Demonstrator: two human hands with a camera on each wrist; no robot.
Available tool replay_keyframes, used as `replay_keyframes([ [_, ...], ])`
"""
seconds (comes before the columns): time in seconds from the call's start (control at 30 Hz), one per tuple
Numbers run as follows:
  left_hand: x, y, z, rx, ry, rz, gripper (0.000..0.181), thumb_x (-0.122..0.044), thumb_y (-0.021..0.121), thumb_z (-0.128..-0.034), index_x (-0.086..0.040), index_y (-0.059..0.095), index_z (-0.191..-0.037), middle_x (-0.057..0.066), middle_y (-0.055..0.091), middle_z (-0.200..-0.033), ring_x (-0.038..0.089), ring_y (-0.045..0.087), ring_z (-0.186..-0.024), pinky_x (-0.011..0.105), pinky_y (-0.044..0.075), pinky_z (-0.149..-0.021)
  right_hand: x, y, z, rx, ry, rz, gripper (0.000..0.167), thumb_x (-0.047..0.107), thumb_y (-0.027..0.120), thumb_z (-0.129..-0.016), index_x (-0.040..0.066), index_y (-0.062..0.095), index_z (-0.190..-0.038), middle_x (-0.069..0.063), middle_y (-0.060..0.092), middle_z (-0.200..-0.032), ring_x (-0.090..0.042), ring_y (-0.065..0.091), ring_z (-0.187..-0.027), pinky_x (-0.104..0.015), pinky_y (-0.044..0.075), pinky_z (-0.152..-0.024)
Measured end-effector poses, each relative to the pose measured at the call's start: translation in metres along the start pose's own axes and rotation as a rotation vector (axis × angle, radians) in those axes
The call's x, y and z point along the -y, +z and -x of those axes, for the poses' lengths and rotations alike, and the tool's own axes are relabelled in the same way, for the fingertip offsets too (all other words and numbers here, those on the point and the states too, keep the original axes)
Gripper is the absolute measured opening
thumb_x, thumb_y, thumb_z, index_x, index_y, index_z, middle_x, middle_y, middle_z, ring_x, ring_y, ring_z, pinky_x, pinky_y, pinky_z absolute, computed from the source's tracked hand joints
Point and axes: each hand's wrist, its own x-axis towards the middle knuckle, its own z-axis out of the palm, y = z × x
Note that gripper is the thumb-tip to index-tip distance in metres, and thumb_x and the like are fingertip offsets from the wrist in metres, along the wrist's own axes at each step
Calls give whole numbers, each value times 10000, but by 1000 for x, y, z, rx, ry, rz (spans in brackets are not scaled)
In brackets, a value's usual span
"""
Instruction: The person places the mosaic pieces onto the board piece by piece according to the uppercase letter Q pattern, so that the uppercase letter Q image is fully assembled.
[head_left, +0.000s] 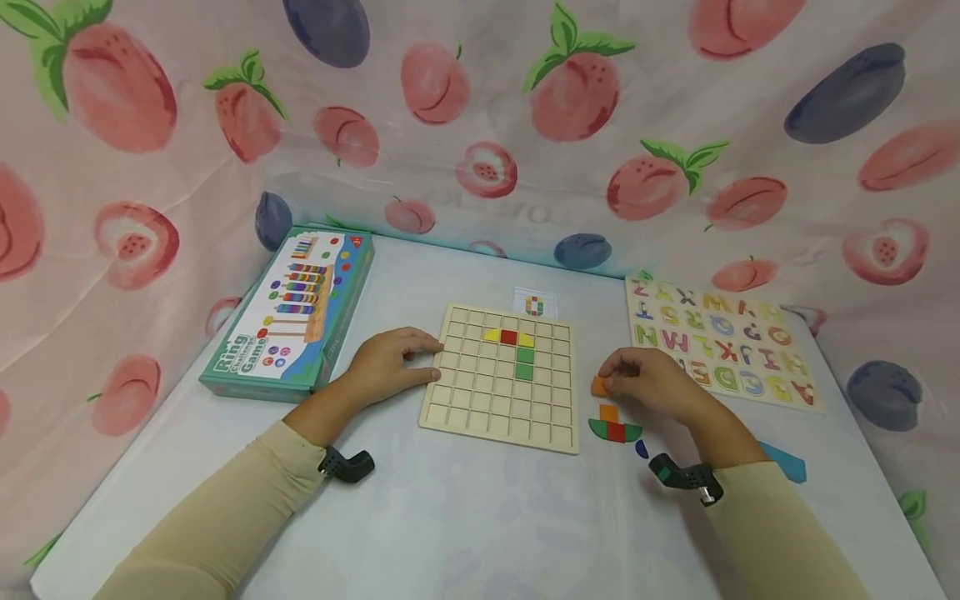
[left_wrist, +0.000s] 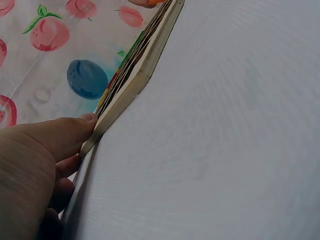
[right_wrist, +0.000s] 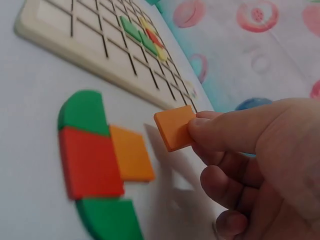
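1. The right hand [head_left: 652, 379] pinches an orange square tile [right_wrist: 175, 127] between thumb and fingers, beside the right edge of the wooden grid board [head_left: 480, 408].
2. Equal-sided, the tile has neither axis longer; it tilts in the grip, its free side pointing from the fingertips toward the board.
3. The left hand [head_left: 390, 364], thumb and index finger apart, touches the board's left edge.
4. The board lies flat, mid-desk, slightly turned. The white desk [head_left: 487, 517] meets a fabric backdrop [head_left: 487, 83] printed with peaches and plums.
5. By the desk's left edge lies one Ring Challenge Game box [head_left: 296, 308]; toward its far right corner, one alphabet board [head_left: 716, 342]. One pattern card [head_left: 535, 305] sits at the grid board's far edge.
6. On the board: two yellow pieces [head_left: 492, 335], one red square [head_left: 508, 337], two green squares [head_left: 525, 356].
7. Off its right edge: one loose orange square [head_left: 608, 413], one loose red square [head_left: 615, 432], two green quarter-rounds [head_left: 597, 428], one dark-blue piece [head_left: 641, 449].
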Motion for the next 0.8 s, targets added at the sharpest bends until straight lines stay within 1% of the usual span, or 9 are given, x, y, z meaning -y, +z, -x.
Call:
replay_keyframes([
  [0.2, 0, -1, -1, 4, 5, -13, 435, -368, 884, -901, -207, 794, -1295, -57, 724, -1317, 149, 632, -1037, 403, 500, -886, 16, 2, -13, -4, -11, -23, 86, 190, 732, -1019, 151, 774, -1082, -46, 711, -1038, -281, 590, -1015, -413, 486, -927],
  [0.37, -1, -1, 0, -3, 12, -15, 434, -360, 887, -899, -202, 794, -1293, -51, 727, -1314, 147, 634, -1040, 405, 502, -890, 32, 9, -28, -11, -32, -63, 95, 209, 746, -1015, 153, 768, -1089, -57, 701, -1066, -282, 578, -1047, -413, 469, -915],
  [0.53, -1, -1, 0, -11, 21, -10, 435, -341, 893, -894, -194, 796, -1292, -41, 728, -1315, 152, 635, -1033, 410, 503, -887, 51, 20, -43, -13, -70, -119, 94, 184, 744, -1018, 122, 765, -1085, -65, 706, -1061, -274, 582, -1036, -398, 476, -909],
  [0.67, -1, -1, 0, -10, 14, -3, 434, -341, 894, -891, -196, 798, -1289, -45, 727, -1314, 151, 636, -1035, 411, 504, -887, 64, 29, -54, -3, -105, -164, 93, 146, 742, -1015, 92, 762, -1089, -69, 717, -1046, -273, 589, -1014, -401, 471, -920],
  [0.8, -2, -1, 0, -6, 12, -3, 434, -347, 890, -896, -199, 795, -1293, -47, 725, -1319, 152, 637, -1040, 411, 506, -889, 77, 38, -62, -2, -118, -170, 105, 152, 734, -1027, 94, 763, -1109, -63, 716, -1049, -271, 590, -1012, -408, 468, -902],
])
